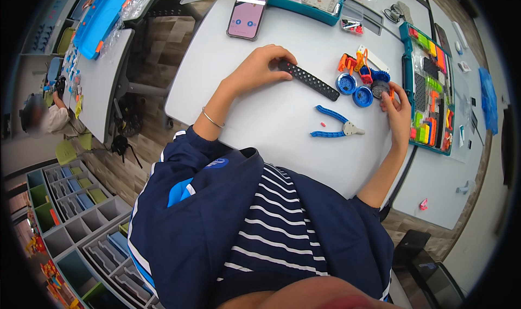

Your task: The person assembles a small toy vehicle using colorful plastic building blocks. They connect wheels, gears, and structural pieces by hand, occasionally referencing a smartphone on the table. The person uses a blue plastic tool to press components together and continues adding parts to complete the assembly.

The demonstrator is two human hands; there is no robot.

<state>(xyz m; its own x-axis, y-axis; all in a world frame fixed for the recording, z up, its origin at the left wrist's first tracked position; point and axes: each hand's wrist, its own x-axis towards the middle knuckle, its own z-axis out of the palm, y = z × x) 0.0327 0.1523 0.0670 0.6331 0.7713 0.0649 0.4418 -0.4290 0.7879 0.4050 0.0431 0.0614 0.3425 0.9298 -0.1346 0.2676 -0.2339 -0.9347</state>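
Black and full of holes, a strip (310, 81) slants down to the right from the left hand (266, 66), whose grip is closed around its upper end, thumb on one side and fingers on the other. The strip is over the middle of the white bench (244, 122); whether its far end touches the surface, I cannot tell. The right hand (399, 111) has its fingertips at a dark grey wheel (380, 88); whether that grip is closed on it, I cannot tell. Just beside that wheel are two blue wheels (346, 83), with orange pieces (350, 63) behind them. Nearer the person lie blue-handled pliers (339, 125), their handles spread, with a small red piece (323, 124) between them. A phone (248, 10) lies beyond the left hand, and a teal case (429, 86) of colourful parts sits to the right of the right hand.
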